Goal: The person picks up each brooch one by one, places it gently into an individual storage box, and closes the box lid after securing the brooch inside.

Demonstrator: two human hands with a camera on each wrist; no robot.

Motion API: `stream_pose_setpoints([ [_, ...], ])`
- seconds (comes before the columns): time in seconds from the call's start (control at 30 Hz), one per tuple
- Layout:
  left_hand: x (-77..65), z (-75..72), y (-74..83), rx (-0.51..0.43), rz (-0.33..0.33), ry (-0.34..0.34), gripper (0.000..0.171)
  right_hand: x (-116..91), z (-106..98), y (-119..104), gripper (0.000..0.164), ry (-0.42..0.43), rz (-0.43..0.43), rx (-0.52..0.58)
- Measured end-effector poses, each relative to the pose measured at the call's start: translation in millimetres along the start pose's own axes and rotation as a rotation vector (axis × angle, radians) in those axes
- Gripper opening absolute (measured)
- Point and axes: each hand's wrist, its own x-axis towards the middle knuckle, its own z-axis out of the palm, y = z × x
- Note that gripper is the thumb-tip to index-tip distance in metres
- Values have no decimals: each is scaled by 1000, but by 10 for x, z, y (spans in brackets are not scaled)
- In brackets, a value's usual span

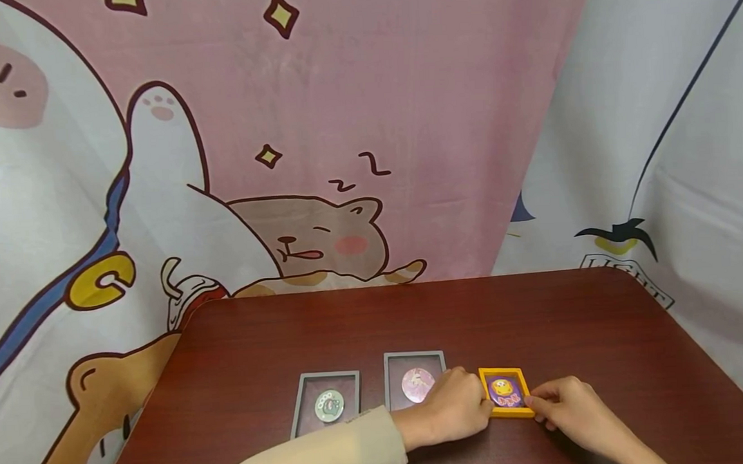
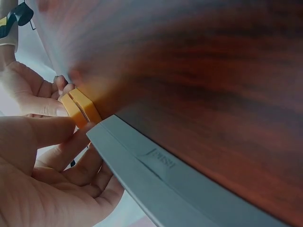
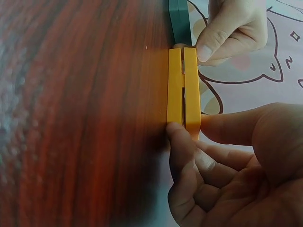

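A small yellow square display frame [image 1: 511, 413] with a purple and yellow round badge [image 1: 505, 391] inside lies at the right of the brown table. My left hand [image 1: 444, 410] pinches its left side between thumb and finger. On the opposite side, my right hand [image 1: 575, 411] grips the near right corner with thumb and fingertips. Seen edge-on in the right wrist view, the yellow frame [image 3: 192, 90] has two layers with a narrow slit between them. Part of a grey frame [image 2: 189, 182] lies under or beside my left hand; which one, I cannot tell.
Left of the hands, a grey frame [image 1: 356, 392] holds a round green badge [image 1: 329, 406]. Another grey frame [image 1: 414, 355] with a pink round badge [image 1: 418, 384] is partly covered by my left hand. A cartoon-printed curtain [image 1: 441, 118] hangs behind the table [image 1: 239, 341].
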Motion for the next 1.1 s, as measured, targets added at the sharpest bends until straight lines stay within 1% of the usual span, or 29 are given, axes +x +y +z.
stream_pose_setpoints([
  [0.3,10,14,8,78,4,2,55,6,17,-3,16,13,0,-12],
  [0.53,20,21,10,76,6,5,54,16,10,-28,15,15,-26,-19],
  [0.7,-6,17,-7,54,35,14,54,19,5,-31,15,0,-4,-9],
  [0.83,-43,-6,-42,24,92,60,54,12,-5,-17,17,-7,4,-5],
  [0.93,-60,-66,-70,-6,129,117,46,3,-18,-24,18,16,27,-16],
  [0.97,-67,-92,-82,-20,132,133,40,1,-22,-28,18,31,36,-23],
  [1.1,-110,-208,-145,-91,104,174,16,-10,-44,-57,19,92,96,-50],
])
